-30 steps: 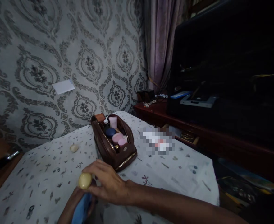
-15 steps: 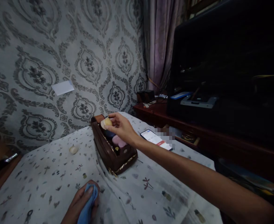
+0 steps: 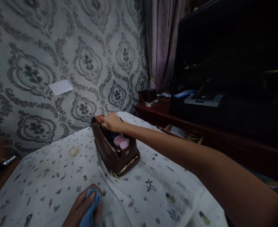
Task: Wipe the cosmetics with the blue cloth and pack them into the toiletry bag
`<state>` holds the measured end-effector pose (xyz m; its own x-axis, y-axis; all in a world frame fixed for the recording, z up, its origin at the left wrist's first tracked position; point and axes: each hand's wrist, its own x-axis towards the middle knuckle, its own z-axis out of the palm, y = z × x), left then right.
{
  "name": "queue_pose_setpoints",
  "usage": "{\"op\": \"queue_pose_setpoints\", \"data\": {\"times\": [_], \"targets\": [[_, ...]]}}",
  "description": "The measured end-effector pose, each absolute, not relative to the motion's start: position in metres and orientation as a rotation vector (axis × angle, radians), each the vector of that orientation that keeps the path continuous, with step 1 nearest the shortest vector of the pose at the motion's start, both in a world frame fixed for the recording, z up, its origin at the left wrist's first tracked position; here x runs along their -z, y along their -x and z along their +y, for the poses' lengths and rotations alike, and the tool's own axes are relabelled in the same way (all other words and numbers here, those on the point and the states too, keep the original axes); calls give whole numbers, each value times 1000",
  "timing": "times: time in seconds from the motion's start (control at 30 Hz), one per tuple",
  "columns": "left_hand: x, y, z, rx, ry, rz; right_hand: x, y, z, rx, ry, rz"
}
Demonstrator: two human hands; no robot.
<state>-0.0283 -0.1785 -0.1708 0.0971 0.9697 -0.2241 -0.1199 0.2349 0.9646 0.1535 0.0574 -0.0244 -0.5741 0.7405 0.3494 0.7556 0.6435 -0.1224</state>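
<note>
A brown leather toiletry bag (image 3: pixel 103 148) stands unzipped on the patterned cloth, its mouth facing up. At the bag's far end is my right hand (image 3: pixel 112 121), reaching into the opening with its fingers closed around a small yellowish round thing (image 3: pixel 104 125), mostly hidden by the hand. Inside the bag I see pink round containers (image 3: pixel 124 145) and a small gold-capped item (image 3: pixel 118 151). My left hand (image 3: pixel 84 203), low in the view, grips a bunched blue cloth (image 3: pixel 89 211). Left of the bag lies a small cream-coloured round piece (image 3: pixel 73 151).
White cloth (image 3: pixel 58 176) with plant prints covers the surface. A dark red desk (image 3: pixel 158 108) runs along the right, with an open drawer (image 3: pixel 183 134) and a large black screen (image 3: pixel 228 56). Patterned wallpaper (image 3: pixel 87 63) rises behind. A dark object with a metal end (image 3: pixel 10 160) is at far left.
My right hand has lowered with the yellowish thing from above the bag into its far end. My right forearm now covers the phone. My left hand has barely moved.
</note>
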Motion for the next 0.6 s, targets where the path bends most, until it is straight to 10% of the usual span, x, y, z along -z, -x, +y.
{"op": "queue_pose_setpoints", "data": {"times": [0.6], "targets": [[163, 23, -178, -1067, -956, 1199, 12, -174, 20, 55, 1168, -2363]]}}
